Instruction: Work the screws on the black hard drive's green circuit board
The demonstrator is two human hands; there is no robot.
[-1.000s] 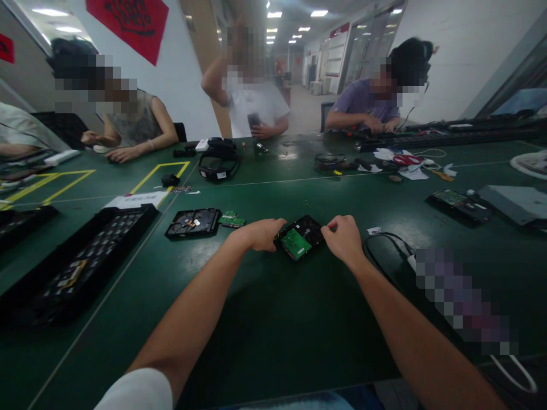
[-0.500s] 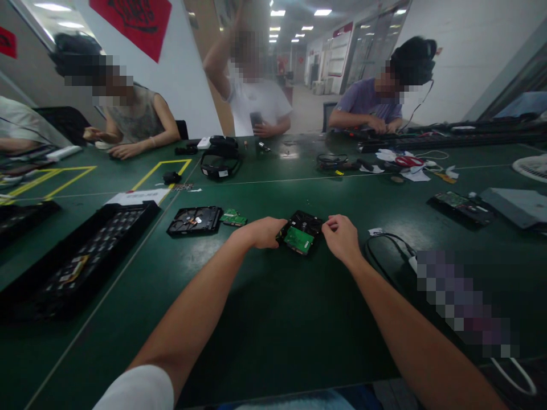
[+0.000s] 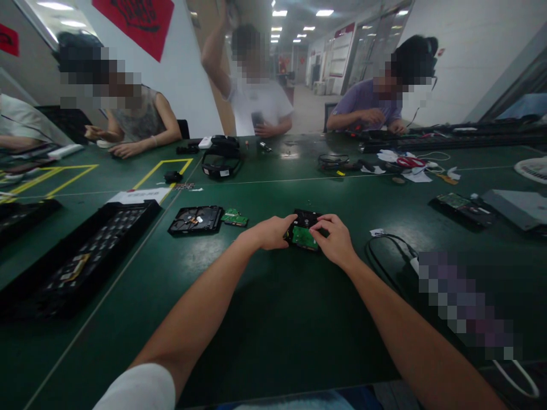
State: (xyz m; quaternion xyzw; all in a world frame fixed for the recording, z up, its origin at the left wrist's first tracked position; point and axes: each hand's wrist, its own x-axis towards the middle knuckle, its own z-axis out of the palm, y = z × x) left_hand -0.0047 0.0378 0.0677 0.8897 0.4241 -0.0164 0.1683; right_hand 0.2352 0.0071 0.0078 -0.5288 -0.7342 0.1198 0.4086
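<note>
Head view shows a wide stretch of green table (image 3: 265,319) reaching to your near edge. Your left hand (image 3: 274,232) clasps the left side of the hard drive (image 3: 304,217); your right hand (image 3: 337,244) bunches its fingertips at the circuit board (image 3: 302,237), whether pinching anything I cannot tell. Across the glossy surface is a co-worker in purple (image 3: 363,105).

Green board (image 3: 304,238), black drive (image 3: 304,217)
My feed showed a dark green surface (image 3: 273,319), yellow outlines (image 3: 176,160), red paper (image 3: 147,34) with black characters.
</note>
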